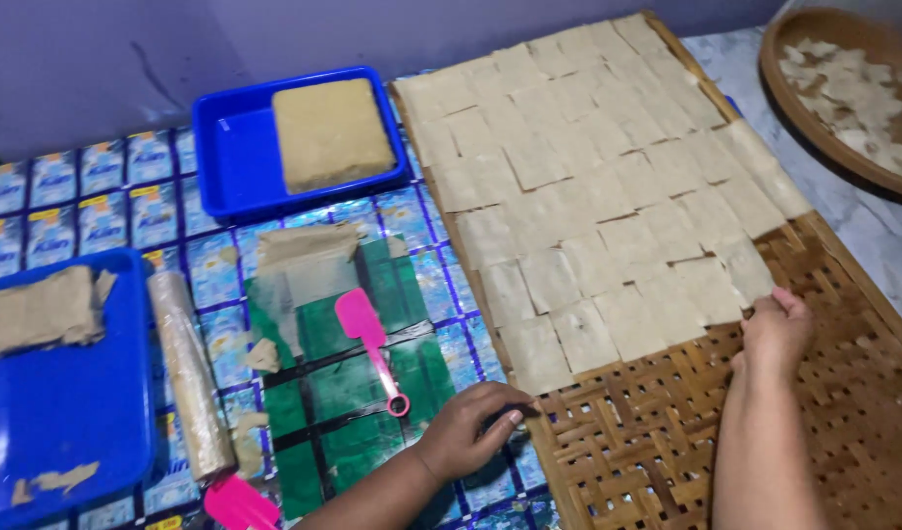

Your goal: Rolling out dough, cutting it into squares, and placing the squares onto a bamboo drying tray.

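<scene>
Big woven bamboo tray point(765, 432) mostly tiled with thin pale dough squares point(588, 167). Right hand point(776, 332) fingers pinch edge of the corner square point(748, 270). Left hand point(467, 427) curled on tray's near rim, holding nothing. Pink spatula point(367, 339) on surface. Risk: thin sheet tears or overlaps neighbour if tugged.

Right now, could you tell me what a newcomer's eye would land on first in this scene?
Probably the large woven bamboo tray on the right, covered in rows of pale dough squares, with the right hand touching a square at the lowest row. The left hand rests at the tray's near-left edge, beside a pink spatula on the green board.
</scene>
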